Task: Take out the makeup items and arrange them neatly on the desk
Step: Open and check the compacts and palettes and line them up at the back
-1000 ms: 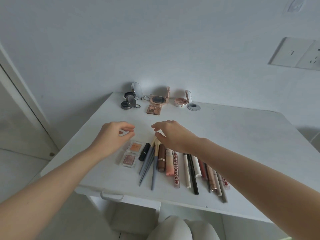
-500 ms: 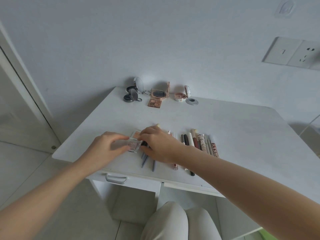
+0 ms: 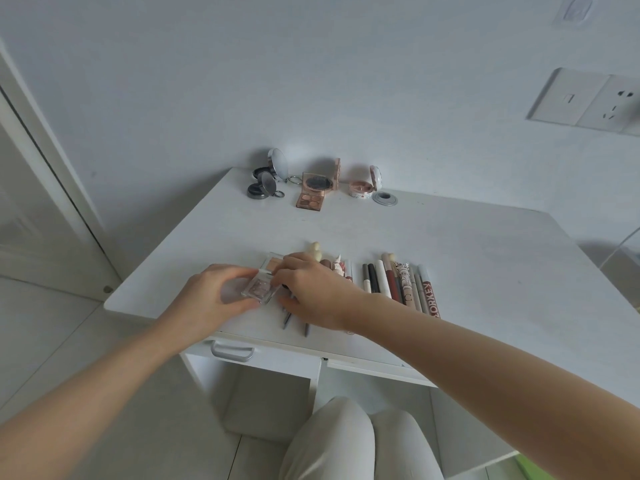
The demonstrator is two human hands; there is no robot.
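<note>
hands point(image 3: 263, 292) pinching clear compact point(image 3: 259, 289), "ORKEY" tube point(image 3: 433, 301)

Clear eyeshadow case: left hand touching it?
Touching. The head view shows the left hand with fingertips on the clear eyeshadow case, thumb curled at its near edge.
</note>
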